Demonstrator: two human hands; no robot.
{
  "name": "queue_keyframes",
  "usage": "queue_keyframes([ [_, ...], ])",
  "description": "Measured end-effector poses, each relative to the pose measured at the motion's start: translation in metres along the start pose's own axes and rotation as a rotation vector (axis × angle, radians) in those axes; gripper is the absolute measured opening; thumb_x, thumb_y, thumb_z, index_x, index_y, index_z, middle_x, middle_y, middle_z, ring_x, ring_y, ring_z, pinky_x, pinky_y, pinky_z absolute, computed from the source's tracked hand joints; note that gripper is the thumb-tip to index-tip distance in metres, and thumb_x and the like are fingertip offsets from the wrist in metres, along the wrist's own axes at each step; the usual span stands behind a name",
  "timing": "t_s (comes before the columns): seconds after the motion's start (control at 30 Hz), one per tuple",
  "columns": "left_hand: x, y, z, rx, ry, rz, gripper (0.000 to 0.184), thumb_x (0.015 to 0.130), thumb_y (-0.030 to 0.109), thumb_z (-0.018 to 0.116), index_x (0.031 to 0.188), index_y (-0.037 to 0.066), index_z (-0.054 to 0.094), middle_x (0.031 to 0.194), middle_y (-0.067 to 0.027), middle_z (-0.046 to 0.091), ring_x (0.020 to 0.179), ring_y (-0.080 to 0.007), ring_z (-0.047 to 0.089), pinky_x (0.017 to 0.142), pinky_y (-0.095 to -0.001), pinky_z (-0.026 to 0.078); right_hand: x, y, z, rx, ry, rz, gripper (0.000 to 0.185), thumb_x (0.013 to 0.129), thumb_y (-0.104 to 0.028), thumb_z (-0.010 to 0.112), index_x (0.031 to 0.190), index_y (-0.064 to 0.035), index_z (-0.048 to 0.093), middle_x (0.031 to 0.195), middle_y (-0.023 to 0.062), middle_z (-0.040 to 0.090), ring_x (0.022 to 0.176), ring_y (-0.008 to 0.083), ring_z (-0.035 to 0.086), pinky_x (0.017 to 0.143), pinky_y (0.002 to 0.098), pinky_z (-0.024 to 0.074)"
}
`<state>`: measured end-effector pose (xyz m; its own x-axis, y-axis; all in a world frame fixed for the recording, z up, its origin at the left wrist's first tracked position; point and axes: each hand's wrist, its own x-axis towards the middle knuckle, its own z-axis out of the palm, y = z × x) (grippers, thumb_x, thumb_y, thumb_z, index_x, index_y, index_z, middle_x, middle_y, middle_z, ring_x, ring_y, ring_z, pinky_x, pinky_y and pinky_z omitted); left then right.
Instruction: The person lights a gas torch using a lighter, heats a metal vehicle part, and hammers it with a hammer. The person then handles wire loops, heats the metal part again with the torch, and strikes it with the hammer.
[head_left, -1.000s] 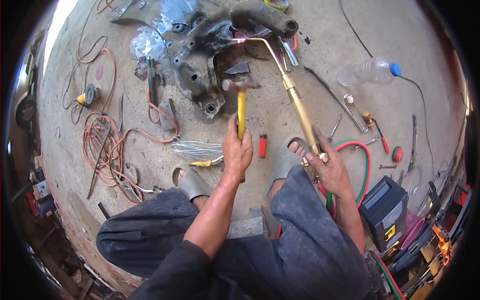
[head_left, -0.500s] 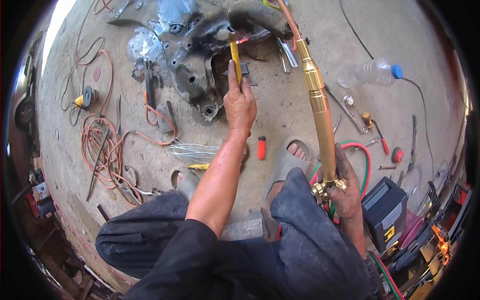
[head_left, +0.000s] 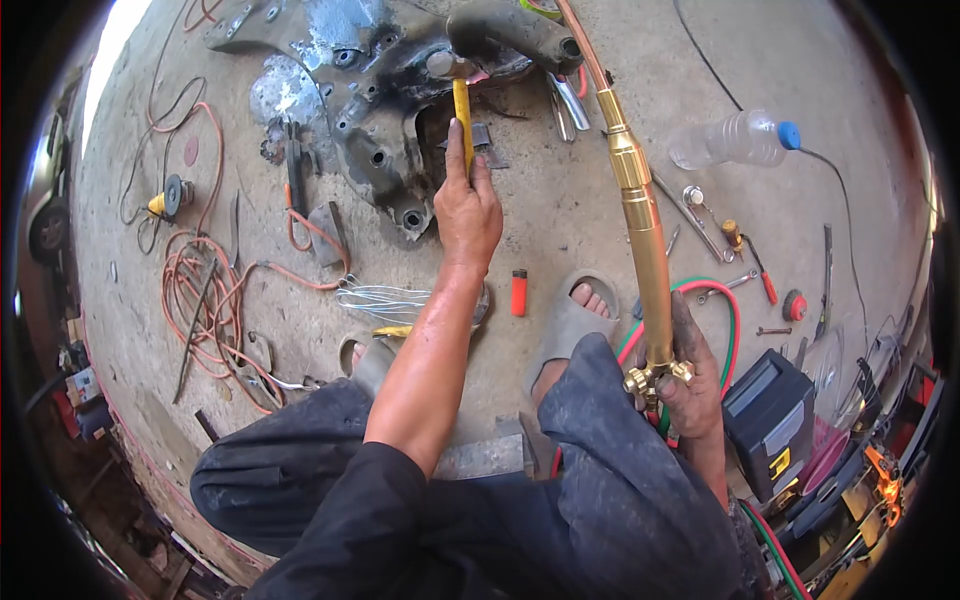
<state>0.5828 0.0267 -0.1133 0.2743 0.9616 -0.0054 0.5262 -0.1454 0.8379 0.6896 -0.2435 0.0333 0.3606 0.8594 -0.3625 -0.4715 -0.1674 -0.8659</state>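
Note:
My left hand (head_left: 468,220) grips a hammer (head_left: 461,110) by its yellow handle, one finger stretched along it. The hammer's head lies over a dark, dented metal car part (head_left: 385,160), beside a small pink-glowing spot. In my right hand (head_left: 692,385) is a brass gas torch (head_left: 648,240), held upright near its valve knobs. The torch's copper tube runs up past the top edge, so its tip is out of view. Red and green hoses (head_left: 735,330) loop beside my right hand.
An orange cord (head_left: 205,310) lies coiled on the left near an angle grinder (head_left: 172,197). A red lighter (head_left: 519,293) sits between my feet. To the right are a plastic bottle (head_left: 735,140), scattered tools and a black toolbox (head_left: 768,425).
The hammer and my left hand have shifted slightly left in view. The glow beside the hammer's head looks fainter. My right hand keeps its hold on the torch.

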Motion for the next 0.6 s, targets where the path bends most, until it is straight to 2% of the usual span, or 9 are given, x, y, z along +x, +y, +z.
queue_keyframes([
  [0.1,-0.002,-0.002,0.003,0.091,-0.085,-0.079,0.056,0.105,0.022,0.053,0.158,0.028,0.038,0.085,-0.0243,0.069,0.075,-0.0403,0.070,0.072,-0.0461,0.054,-0.001,-0.002,0.002,0.014,-0.003,0.001,0.097,0.091,-0.041,0.078,0.165,-0.0146,0.022,0.094,0.0117,0.059,0.068,0.0135,0.058,0.057,0.0267,0.0492],
  [0.23,0.004,-0.002,-0.003,0.114,-0.097,-0.044,0.060,0.105,0.023,0.054,0.160,0.031,0.032,0.083,-0.0263,0.068,0.074,-0.0421,0.070,0.071,-0.0480,0.053,-0.004,-0.001,0.000,-0.014,0.015,0.025,0.100,0.089,-0.044,0.079,0.164,-0.0129,0.022,0.097,0.0120,0.060,0.067,0.0140,0.059,0.055,0.0268,0.0493],
  [0.33,0.003,-0.005,-0.002,0.037,0.010,0.100,0.061,0.105,0.023,0.054,0.160,0.031,0.030,0.085,-0.0278,0.068,0.077,-0.0446,0.070,0.072,-0.0495,0.053,-0.005,0.009,-0.004,-0.008,0.049,0.022,0.108,0.085,-0.047,0.082,0.164,-0.0063,0.020,0.107,0.0145,0.061,0.067,0.0156,0.062,0.050,0.0272,0.0497],
  [0.4,-0.001,-0.007,0.001,0.121,-0.093,-0.023,0.061,0.104,0.023,0.054,0.160,0.031,0.031,0.087,-0.0284,0.069,0.079,-0.0459,0.070,0.073,-0.0497,0.053,-0.007,0.007,-0.003,0.014,0.041,0.033,0.108,0.085,-0.046,0.082,0.164,-0.0058,0.020,0.116,0.0160,0.061,0.070,0.0161,0.063,0.050,0.0273,0.0503],
  [0.43,0.002,-0.004,0.002,0.157,-0.133,-0.078,0.061,0.104,0.023,0.054,0.160,0.030,0.031,0.088,-0.0287,0.069,0.081,-0.0466,0.070,0.073,-0.0499,0.053,-0.006,0.004,-0.002,0.011,0.022,0.028,0.103,0.087,-0.044,0.080,0.164,-0.0092,0.021,0.109,0.0143,0.061,0.070,0.0152,0.061,0.053,0.0272,0.0501],
  [0.47,0.005,-0.001,0.000,0.163,-0.118,-0.048,0.061,0.104,0.023,0.054,0.160,0.030,0.031,0.088,-0.0289,0.069,0.082,-0.0484,0.069,0.075,-0.0503,0.053,-0.003,0.000,-0.002,0.004,0.005,0.006,0.098,0.090,-0.041,0.079,0.164,-0.0125,0.022,0.101,0.0127,0.060,0.069,0.0143,0.060,0.056,0.0270,0.0498],
  [0.5,0.007,0.001,-0.002,0.150,-0.139,-0.065,0.060,0.104,0.023,0.054,0.160,0.029,0.032,0.089,-0.0288,0.069,0.083,-0.0469,0.070,0.075,-0.0496,0.054,-0.004,-0.001,0.000,0.004,-0.009,-0.003,0.094,0.092,-0.039,0.077,0.165,-0.0159,0.023,0.094,0.0111,0.060,0.069,0.0134,0.058,0.058,0.0269,0.0496],
  [0.57,0.011,0.006,-0.014,0.132,-0.171,-0.112,0.059,0.105,0.023,0.054,0.160,0.028,0.033,0.090,-0.0286,0.069,0.083,-0.0439,0.071,0.076,-0.0484,0.054,-0.005,-0.002,0.003,0.025,-0.014,0.010,0.094,0.092,-0.038,0.078,0.165,-0.0161,0.022,0.094,0.0111,0.060,0.069,0.0135,0.058,0.059,0.0269,0.0498],
  [0.6,0.016,0.008,-0.018,0.098,-0.166,-0.093,0.059,0.105,0.023,0.054,0.160,0.027,0.033,0.088,-0.0286,0.069,0.083,-0.0456,0.070,0.075,-0.0499,0.053,-0.005,-0.002,0.003,0.027,-0.013,0.009,0.094,0.092,-0.038,0.078,0.165,-0.0161,0.022,0.094,0.0111,0.060,0.069,0.0135,0.058,0.059,0.0269,0.0499],
])
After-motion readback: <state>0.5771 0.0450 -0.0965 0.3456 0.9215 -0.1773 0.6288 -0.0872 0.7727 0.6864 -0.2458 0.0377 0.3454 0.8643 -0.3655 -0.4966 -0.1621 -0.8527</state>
